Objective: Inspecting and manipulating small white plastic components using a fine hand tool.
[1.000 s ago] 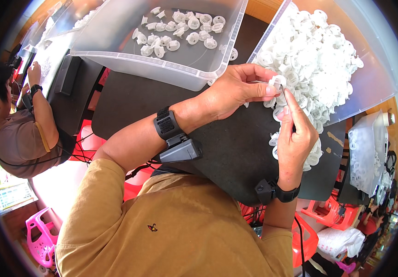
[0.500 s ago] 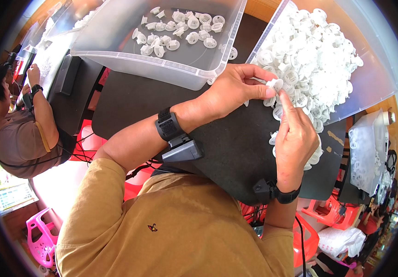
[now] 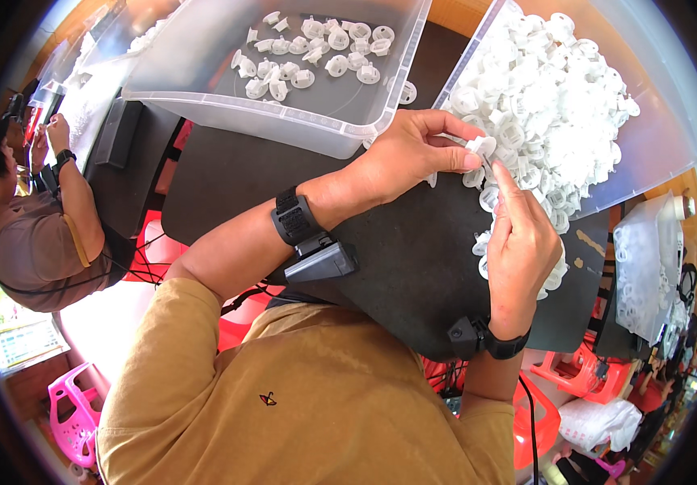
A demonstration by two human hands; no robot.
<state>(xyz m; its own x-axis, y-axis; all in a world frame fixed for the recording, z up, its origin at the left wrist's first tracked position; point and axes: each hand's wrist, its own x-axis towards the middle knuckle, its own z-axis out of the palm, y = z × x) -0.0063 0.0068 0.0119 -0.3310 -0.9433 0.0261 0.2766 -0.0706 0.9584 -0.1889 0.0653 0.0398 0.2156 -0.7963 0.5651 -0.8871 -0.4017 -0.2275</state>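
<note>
Pinching a white disc-shaped part between thumb and forefinger of the left hand. Gripping a slim dark tool in the right hand, with forefinger extended toward the near side of the part; cannot tell whether in contact at the tip. Held above the tabletop, to the right of the left bin. Note loose parts scattered inside that bin. Note also a heap of similar parts in the right bin, spread past its near side onto the tabletop.
</note>
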